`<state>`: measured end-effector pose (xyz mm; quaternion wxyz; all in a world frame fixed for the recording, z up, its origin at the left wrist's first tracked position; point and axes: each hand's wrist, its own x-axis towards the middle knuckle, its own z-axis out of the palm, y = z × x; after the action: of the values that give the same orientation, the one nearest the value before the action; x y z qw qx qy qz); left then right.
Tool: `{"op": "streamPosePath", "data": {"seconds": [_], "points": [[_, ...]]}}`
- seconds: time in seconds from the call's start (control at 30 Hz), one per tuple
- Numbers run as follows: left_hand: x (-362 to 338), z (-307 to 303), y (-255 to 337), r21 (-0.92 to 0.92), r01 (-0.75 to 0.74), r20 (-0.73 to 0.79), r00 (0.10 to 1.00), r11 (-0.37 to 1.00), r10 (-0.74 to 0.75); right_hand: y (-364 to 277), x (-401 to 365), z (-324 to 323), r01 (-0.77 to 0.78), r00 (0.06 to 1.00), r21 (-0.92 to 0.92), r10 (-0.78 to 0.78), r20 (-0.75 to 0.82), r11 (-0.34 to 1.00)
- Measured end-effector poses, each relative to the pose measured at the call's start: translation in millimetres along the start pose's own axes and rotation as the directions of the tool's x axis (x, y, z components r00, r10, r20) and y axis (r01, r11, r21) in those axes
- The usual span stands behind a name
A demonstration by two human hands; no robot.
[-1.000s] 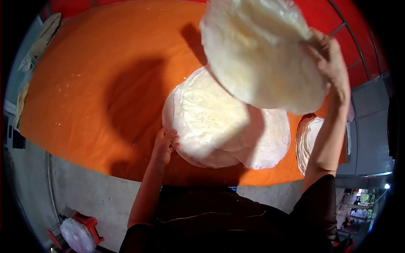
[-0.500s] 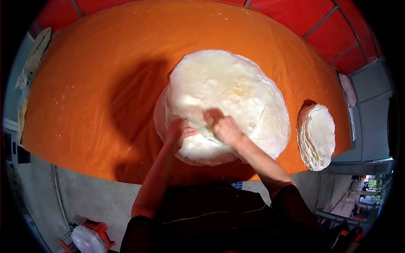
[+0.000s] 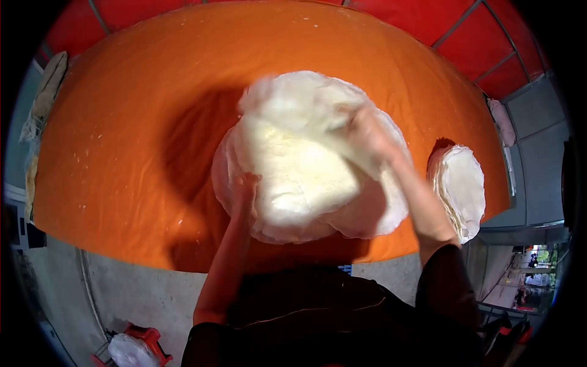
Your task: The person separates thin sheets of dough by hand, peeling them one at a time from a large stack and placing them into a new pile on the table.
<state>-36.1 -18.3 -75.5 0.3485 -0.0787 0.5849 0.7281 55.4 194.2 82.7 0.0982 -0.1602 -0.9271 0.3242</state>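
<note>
right grip on sheet, stack beside

Reads to me as an open-air food stall or small street-side production spot, not a home kitchen. Evidence: wide table under an orange cloth, flecked with white crumbs. Red canopy on thin metal bars overhead. Big pile of thin round white sheets mid-table, with a second stack near the right end. Bare concrete floor below, with a red plastic stool. Lower right of my feed shows a daylit street, small and unclear.
</note>
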Motion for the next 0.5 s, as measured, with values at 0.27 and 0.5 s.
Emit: {"op": "streamPosePath", "data": {"seconds": [0.27,0.5], "points": [[23,-3,-17,0.327,-0.214,-0.085,0.963,0.92,0.254,-37,25,-87,0.287,0.835,-0.77,-0.543,-0.091,0.57],[8,-4,-52,0.559,-0.372,0.046,0.907,0.741,0.42,69,0,39,0.229,0.942,-0.293,-0.135,0.307,0.928]]}}
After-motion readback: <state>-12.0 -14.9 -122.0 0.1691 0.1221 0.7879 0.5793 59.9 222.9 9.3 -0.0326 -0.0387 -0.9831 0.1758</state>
